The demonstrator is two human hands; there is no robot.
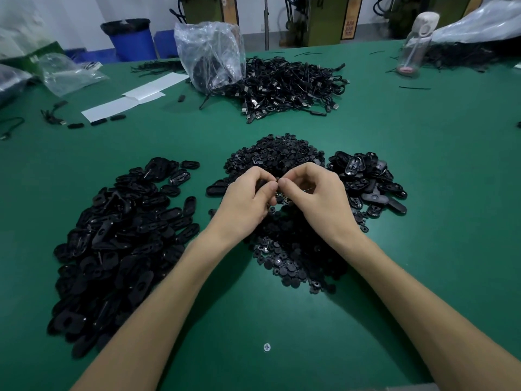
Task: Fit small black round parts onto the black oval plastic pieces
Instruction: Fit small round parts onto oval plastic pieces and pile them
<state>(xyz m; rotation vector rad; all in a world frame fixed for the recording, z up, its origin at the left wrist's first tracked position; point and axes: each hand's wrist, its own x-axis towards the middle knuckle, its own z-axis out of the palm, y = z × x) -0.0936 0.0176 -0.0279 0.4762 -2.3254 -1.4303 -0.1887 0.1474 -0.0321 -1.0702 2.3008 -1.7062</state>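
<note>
Honestly, I'd keep the left hand steady, gripping what looks like an oval piece, while the right hand pinches a round part and pushes it in square. The pile of round parts sits right under both wrists. Far beyond the hands, a clear bag holds what look like black cables.
</note>
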